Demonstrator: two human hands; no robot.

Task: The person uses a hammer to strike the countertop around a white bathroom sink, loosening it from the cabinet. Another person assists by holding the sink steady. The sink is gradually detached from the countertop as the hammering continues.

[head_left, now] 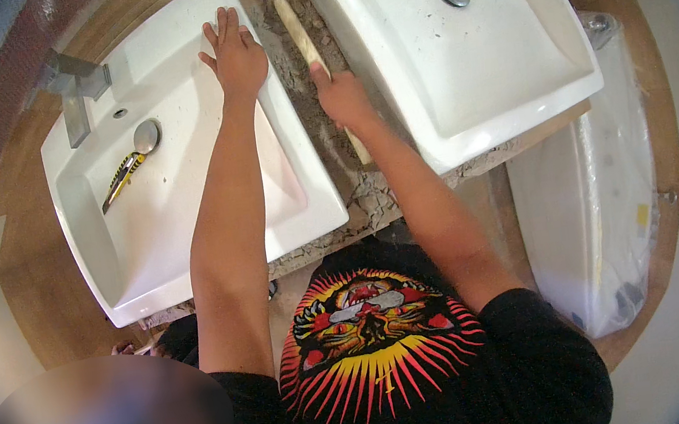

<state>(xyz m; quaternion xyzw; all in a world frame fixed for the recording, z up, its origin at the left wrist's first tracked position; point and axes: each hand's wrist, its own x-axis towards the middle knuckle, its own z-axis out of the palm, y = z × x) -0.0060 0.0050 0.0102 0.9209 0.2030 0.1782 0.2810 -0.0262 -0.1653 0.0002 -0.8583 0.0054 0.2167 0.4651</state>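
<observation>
Two white square basins sit on a stone countertop [359, 201]. My left hand [235, 54] lies flat and open on the far right rim of the left basin [146, 237]. My right hand [341, 96] is closed around a pale wooden stick [296, 29], which lies along the gap of bare counter between the left basin and the right basin [501, 70]. The stick's far end points away from me; its near end shows below my wrist.
A yellow and black utility knife [121, 179] lies in the left basin beside the drain [146, 136]. A chrome faucet [75, 92] stands at its far left. A white toilet wrapped in plastic [596, 204] stands at right. The floor is wood.
</observation>
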